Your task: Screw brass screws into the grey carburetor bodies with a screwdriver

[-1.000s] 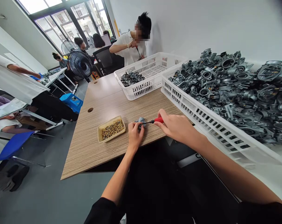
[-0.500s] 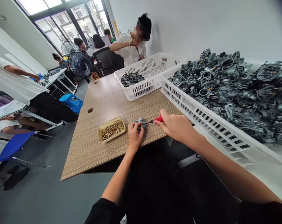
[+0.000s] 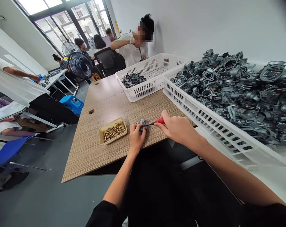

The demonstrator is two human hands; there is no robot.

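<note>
From my remote seat, on the head view: my left hand was pinched narrow on a small grey metal carburetor part, lower centre of frame, near the front edge of the wood-grain surface. Fingers covered much of it, so I couldn't tell its exact shape. My right hand, just right of centre, was closed around the red handle of a screwdriver. Its dark shaft pointed left, nearly level, and ended at the left fingers; tip hidden, so I couldn't tell what it touched.

Just left of the left hand sat a shallow cream tray, slightly tilted in frame, with a heap of small brass-coloured pieces in it. Right side of frame: a large white slotted crate, piled above its rim with grey carburetor bodies. Upper centre, next to it, a second white crate had a cluster of dark metal parts in its left end. Behind that, a co-worker in a white top bent over a thin dark-shafted tool. Upper left: black fan; below it, blue stool.
</note>
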